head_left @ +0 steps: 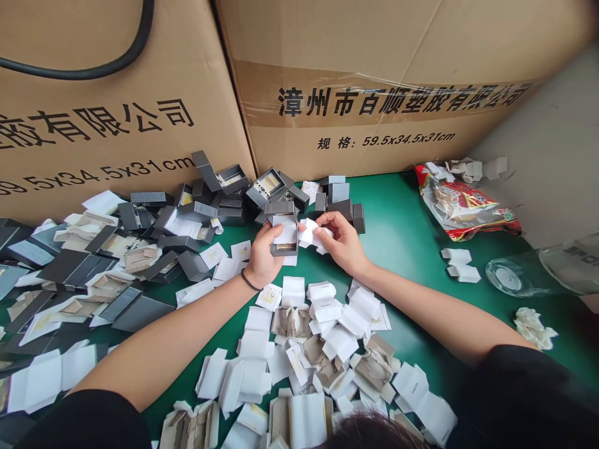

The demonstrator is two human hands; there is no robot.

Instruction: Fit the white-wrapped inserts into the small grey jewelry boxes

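Note:
My left hand [266, 254] is closed around a small dark grey box [283, 251], its thumb on the near side. The box is open, and white card shows inside it. Just to the right, my right hand [344, 242] pinches a folded white card insert [311, 234] between thumb and fingers, close beside the box. Behind both hands lie more dark boxes [344, 209], several of them open. In front of my wrists is a loose heap of folded white and grey-brown card inserts [327, 312].
Two large cardboard cartons [374, 50] stand along the back of the green table [397, 212]. A heap of dark boxes and card [79, 262] covers the left. On the right are a red-edged plastic food bag [461, 202], a clear cup [510, 277] lying sideways and a crumpled tissue [534, 327].

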